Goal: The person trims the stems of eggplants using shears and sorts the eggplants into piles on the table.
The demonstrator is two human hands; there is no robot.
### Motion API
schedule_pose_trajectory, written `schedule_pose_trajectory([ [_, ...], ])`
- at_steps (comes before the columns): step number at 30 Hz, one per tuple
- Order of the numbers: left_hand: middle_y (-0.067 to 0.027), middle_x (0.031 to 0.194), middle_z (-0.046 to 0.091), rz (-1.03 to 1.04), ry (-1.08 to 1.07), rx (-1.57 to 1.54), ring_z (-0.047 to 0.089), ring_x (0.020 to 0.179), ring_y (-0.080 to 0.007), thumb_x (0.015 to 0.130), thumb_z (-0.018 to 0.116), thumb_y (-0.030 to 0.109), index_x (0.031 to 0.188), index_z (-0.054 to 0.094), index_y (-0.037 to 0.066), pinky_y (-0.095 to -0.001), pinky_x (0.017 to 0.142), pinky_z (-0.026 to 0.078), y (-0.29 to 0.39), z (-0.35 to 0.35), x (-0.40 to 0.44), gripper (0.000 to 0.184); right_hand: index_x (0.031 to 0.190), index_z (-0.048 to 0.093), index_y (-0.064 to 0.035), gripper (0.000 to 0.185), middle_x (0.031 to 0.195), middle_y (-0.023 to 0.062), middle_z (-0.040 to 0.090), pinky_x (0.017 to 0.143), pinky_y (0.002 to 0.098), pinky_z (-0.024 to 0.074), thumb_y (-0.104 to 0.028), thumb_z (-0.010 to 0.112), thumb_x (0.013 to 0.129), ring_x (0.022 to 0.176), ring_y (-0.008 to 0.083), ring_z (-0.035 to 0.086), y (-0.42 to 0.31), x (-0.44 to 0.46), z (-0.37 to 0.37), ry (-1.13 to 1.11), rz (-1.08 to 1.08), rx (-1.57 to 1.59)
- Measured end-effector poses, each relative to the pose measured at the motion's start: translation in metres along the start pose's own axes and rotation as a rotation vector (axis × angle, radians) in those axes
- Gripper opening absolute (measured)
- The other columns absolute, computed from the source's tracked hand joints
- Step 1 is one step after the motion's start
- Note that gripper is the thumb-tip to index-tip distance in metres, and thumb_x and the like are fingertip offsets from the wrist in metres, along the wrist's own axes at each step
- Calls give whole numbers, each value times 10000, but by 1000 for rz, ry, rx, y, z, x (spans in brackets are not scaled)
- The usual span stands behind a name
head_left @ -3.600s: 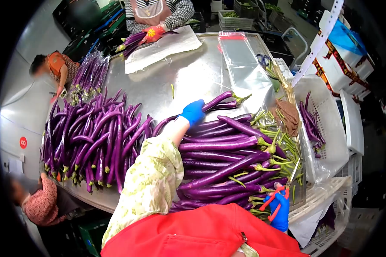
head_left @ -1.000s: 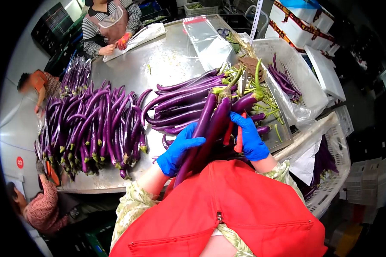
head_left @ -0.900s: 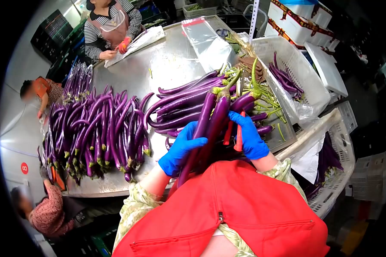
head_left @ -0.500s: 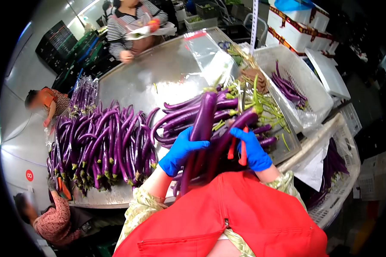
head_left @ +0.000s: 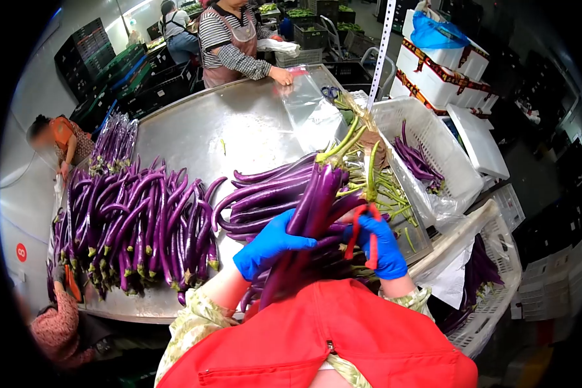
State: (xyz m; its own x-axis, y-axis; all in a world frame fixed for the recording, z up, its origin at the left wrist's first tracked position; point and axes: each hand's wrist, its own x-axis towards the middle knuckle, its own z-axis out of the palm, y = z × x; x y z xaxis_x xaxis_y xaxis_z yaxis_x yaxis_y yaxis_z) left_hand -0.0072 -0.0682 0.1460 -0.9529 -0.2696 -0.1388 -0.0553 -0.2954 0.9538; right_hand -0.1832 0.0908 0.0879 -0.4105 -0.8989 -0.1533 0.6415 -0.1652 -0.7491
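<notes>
My left hand (head_left: 271,249), in a blue glove, is closed around long purple eggplants (head_left: 312,204) held upright with their green stems at the top. My right hand (head_left: 383,249), also gloved in blue, grips red-handled scissors (head_left: 372,251); their blades are hard to make out. It is close beside the held bunch, near a blurred eggplant whose stem (head_left: 371,178) points up. More eggplants (head_left: 265,197) lie in a pile just behind my hands. Cut green stems (head_left: 394,194) are scattered to the right of that pile.
A large row of eggplants (head_left: 129,226) covers the left of the metal table (head_left: 194,123). Clear plastic bags (head_left: 310,110) and blue-handled scissors (head_left: 330,92) lie at the back. White crates (head_left: 459,149) stand at right. Co-workers are at the left and back; one hand (head_left: 281,75) touches the bags.
The eggplants in front of me are now closer together, stems up. My right hand has turned with the scissors. A co-worker's hand has reached the bags, and my view has shifted.
</notes>
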Motion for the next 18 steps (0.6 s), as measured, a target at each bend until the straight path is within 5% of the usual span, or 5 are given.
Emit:
schedule_pose_trajectory([
  [4,-75,1272,496,12,23,77,445,1183,-169,687,784,176,1379,356,16,-311,1031,332,12,-10,3,829,1175,428,-92,372,1050,111,557,739,344,478,-218,595,867,826,219,547,-6,-2,0,42,-293,244],
  [8,-90,1281,506,-5,-171,65,466,1168,-183,691,776,135,1384,366,37,-329,1032,339,24,2,12,811,1241,409,-77,428,1130,120,555,861,374,473,-170,591,866,1045,244,548,-27,-8,45,131,-435,106],
  [14,-98,1331,496,-123,-117,-64,472,1224,-203,720,752,42,1414,315,56,-337,1054,346,-22,21,10,821,1189,480,-73,372,1034,60,587,828,321,476,-169,618,857,924,176,595,-9,-3,26,220,-263,-33],
  [18,-136,1303,516,-18,-26,322,509,1193,-244,716,777,171,1399,328,43,-349,1016,384,-38,20,5,827,1190,458,-97,408,1021,59,575,827,335,477,-241,645,857,921,178,591,-1,-11,31,296,-240,-262],
])
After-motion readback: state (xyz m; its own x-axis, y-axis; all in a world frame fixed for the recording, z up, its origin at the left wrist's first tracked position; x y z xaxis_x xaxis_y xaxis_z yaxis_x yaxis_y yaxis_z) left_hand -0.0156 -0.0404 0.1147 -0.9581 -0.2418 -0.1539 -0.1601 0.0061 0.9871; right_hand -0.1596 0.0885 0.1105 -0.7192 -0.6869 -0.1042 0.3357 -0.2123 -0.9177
